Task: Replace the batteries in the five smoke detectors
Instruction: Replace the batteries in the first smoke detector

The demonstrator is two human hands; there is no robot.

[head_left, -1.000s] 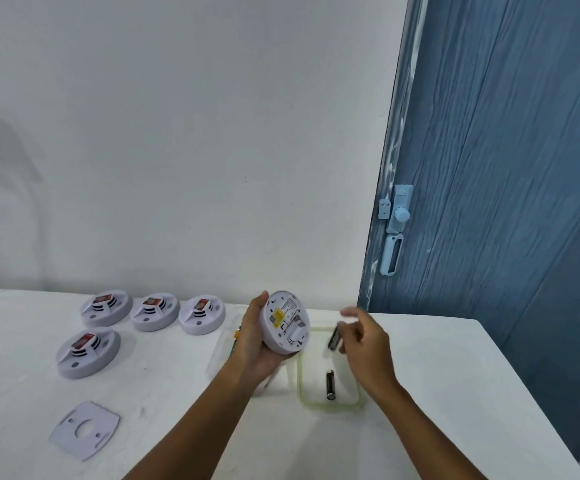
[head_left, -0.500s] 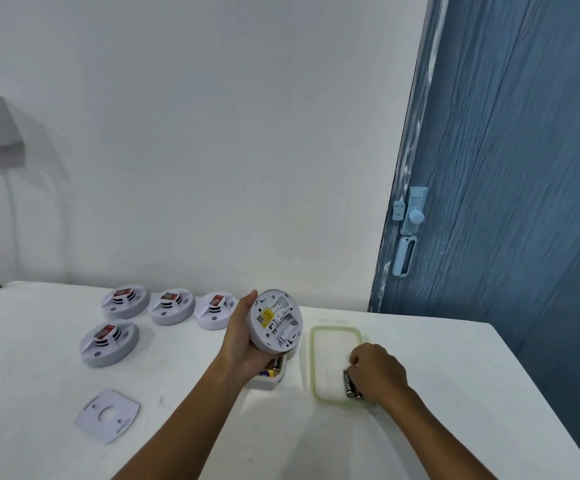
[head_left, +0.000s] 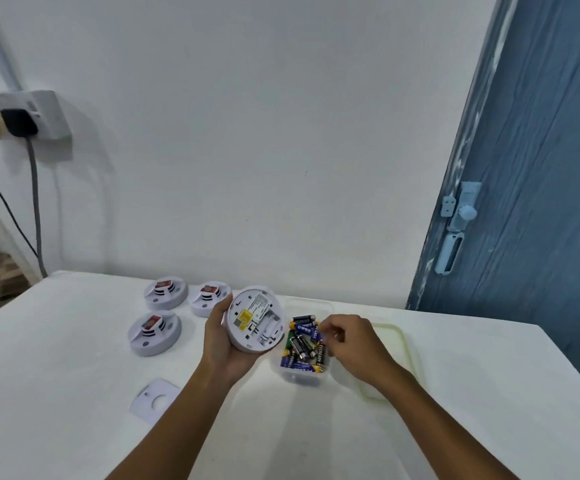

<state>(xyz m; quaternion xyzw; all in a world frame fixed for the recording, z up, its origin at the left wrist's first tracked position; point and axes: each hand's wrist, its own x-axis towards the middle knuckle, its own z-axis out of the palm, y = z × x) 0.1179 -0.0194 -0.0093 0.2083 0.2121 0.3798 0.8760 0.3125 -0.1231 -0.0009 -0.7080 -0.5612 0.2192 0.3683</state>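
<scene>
Left hand (head_left: 220,336) grips detector (head_left: 254,320), back facing camera | right hand (head_left: 352,342) curled over batteries (head_left: 303,344), grasp unclear

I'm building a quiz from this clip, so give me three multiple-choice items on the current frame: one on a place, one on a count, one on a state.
1. Where does the clear box of batteries sit?
A. Right of the held smoke detector
B. Behind the three detectors
C. On the mounting plate

2. How many smoke detectors lie on the table, not counting the held one?
A. One
B. Three
C. Six

3. What is the left hand doing?
A. Lying flat on the table
B. Holding a detector with its back facing the camera
C. Pulling the wall plug

Answers: 1 A, the box stands just right of the held detector, under the right hand. 2 B, three show at the left. 3 B, its fingers wrap the rim and the label side shows.
</scene>
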